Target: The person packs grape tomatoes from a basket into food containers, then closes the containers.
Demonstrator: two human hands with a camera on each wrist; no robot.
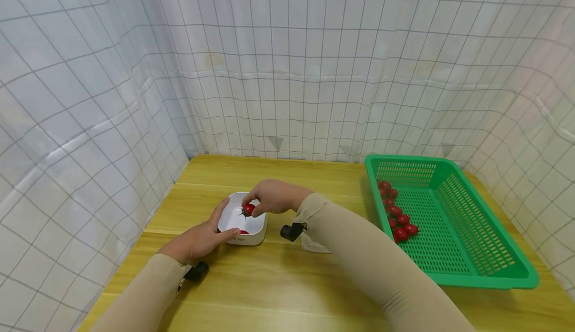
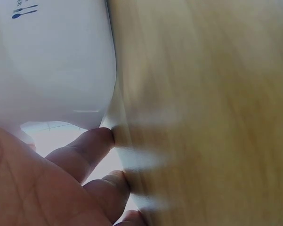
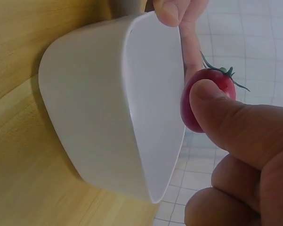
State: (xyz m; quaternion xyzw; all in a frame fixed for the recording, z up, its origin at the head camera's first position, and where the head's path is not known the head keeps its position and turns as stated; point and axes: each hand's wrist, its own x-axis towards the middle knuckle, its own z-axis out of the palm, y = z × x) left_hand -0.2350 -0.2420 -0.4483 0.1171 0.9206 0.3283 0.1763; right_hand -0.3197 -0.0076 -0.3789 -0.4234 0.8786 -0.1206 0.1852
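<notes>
In the head view, my right hand (image 1: 275,196) pinches a cherry tomato (image 1: 249,209) with a green stem over a white box (image 1: 265,229). The right wrist view shows the tomato (image 3: 191,113) between thumb and fingers, just above the box's mouth. My left hand (image 1: 199,239) holds the box at its left corner, the thumb on the near rim and the fingers along the left side. Part of another red tomato (image 1: 244,232) shows inside the box near that thumb. In the left wrist view, the box (image 2: 52,70) has a small fork-and-spoon print.
A green slotted basket (image 1: 476,282) stands on the right of the wooden table (image 1: 251,292), with several cherry tomatoes (image 1: 403,219) along its left side. Partly covered by the right sleeve is a flat pale item (image 1: 312,245). White gridded curtains (image 1: 287,97) hang around the table.
</notes>
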